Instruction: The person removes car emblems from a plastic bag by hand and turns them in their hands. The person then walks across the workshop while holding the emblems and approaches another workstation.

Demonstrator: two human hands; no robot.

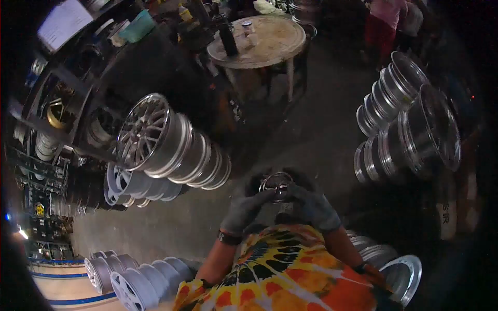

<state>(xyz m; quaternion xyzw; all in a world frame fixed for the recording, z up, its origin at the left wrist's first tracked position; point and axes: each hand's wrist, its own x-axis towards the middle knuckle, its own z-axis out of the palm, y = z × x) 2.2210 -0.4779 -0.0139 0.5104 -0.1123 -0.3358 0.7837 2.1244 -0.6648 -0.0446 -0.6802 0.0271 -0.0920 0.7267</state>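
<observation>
In front of my chest I hold a small round metal piece [277, 182] with a shiny rim and a dark middle; its exact kind is too unclear to name. My left hand [243, 212], in a grey glove, grips its left side. On its right side, my right hand [316, 207], gloved as well, has its fingers closed against the rim. Dark shapes lie behind and below the piece, too dim to make out.
A tall stack of wheel rims [179, 145] stands to the left, another stack [399, 129] to the right. More rims [150, 282] are stacked at the lower left and beside my right arm. Ahead is a round table [275, 49]. Shelves line the left; a person [384, 26] stands far right.
</observation>
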